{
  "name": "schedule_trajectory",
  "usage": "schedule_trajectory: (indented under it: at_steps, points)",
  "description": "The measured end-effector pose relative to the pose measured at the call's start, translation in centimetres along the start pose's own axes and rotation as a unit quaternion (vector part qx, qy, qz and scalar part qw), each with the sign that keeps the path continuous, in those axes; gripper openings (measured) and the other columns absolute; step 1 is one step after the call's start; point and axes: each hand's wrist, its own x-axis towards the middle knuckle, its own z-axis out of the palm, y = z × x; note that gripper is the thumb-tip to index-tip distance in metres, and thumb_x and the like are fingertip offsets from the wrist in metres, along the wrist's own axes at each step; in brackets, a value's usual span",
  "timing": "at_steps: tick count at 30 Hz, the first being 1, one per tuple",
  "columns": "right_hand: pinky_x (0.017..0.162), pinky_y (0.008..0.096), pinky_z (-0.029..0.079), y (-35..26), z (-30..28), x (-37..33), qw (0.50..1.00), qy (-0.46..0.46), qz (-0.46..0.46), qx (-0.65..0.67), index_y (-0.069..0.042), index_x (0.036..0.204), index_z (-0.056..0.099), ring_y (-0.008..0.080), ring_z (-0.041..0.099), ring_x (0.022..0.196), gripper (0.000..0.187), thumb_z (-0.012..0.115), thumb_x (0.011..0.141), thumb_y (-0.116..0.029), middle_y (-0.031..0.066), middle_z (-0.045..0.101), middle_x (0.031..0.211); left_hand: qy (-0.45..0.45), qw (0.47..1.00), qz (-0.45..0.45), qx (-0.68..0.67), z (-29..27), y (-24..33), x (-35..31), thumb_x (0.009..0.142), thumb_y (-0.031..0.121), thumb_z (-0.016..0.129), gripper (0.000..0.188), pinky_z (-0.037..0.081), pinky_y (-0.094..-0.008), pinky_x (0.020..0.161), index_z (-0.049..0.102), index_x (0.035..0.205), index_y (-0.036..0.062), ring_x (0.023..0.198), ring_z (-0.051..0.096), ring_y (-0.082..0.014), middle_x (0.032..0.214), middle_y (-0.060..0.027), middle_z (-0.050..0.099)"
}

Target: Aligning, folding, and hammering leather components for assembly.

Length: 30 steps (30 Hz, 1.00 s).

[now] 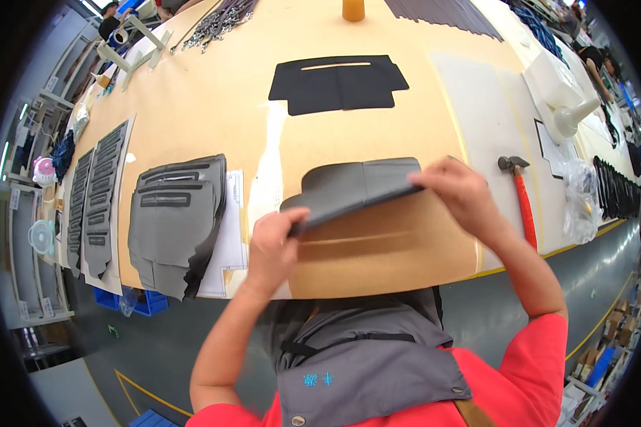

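Over the desk (377,270), I have the left hand (273,238) and right hand (461,193), fingers apparently grasping a grey sheet (360,183) by opposite ends, slightly blurred.

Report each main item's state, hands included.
Grey panel: held in both hands
Left hand: pinching its left end
Right hand: pinching its right end
Slotted black panel: lying flat
Hammer: lying, unheld
Stacked grey panels: edges uneven
Clear plastic: crumpled
Orange container: standing
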Motion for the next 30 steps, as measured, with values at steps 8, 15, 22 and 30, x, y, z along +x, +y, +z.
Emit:
schedule_trajectory:
  at_steps: [8, 15, 22, 30]
  points:
    - [0.077, 0.0243, 0.054, 12.4, -1.2, 18.5, 0.935, 0.069, 0.238, 0.253, -0.001, 0.113, 0.072, 0.0092, 0.067, 0.082, 0.022, 0.071, 0.097, -0.016, 0.0047, 0.073, 0.093, 0.014, 0.914, -0.157, -0.374, -3.8, -3.9, 23.7, 0.088, 0.01, 0.081, 0.034, 0.057, -0.0285, 0.085, 0.072, 0.117, -0.0048, 0.093, 0.072, -0.0163, 0.104, -0.0102, 0.077]
    - [0.105, 0.0411, 0.05, 24.7, 4.4, 24.2, 0.984, 0.076, 0.088, -0.136, 0.0, 0.129, 0.07, 0.0341, 0.066, 0.122, 0.047, 0.075, 0.093, -0.031, 0.021, 0.072, 0.127, 0.268, 0.957, -0.107, 0.024, 1.4, -9.9, 31.9, 0.07, 0.037, 0.094, 0.078, 0.054, -0.0393, 0.101, 0.065, 0.129, -0.0052, 0.121, 0.065, -0.0328, 0.131, -0.0252, 0.067]
    - [0.089, 0.0271, 0.05, 3.1, 14.3, 24.7, 0.956, -0.109, 0.023, 0.272, -0.002, 0.111, 0.07, 0.0103, 0.063, 0.097, 0.015, 0.068, 0.101, -0.014, 0.0028, 0.07, 0.105, 0.142, 0.969, 0.049, -0.196, 0.7, 0.9, 10.3, 0.086, -0.007, 0.067, 0.021, 0.056, -0.0352, 0.082, 0.073, 0.102, 0.0055, 0.096, 0.068, -0.0271, 0.106, -0.0106, 0.071]
    - [0.084, 0.0352, 0.054, -10.7, 25.7, 22.7, 0.961, -0.17, -0.033, 0.216, -0.003, 0.105, 0.072, 0.0207, 0.068, 0.093, 0.023, 0.077, 0.092, -0.022, 0.01, 0.075, 0.101, 0.115, 0.975, -0.011, -0.189, -2.9, 2.4, -3.8, 0.08, -0.015, 0.066, 0.03, 0.056, -0.0313, 0.07, 0.078, 0.097, 0.0074, 0.088, 0.07, -0.0217, 0.107, -0.0082, 0.073]
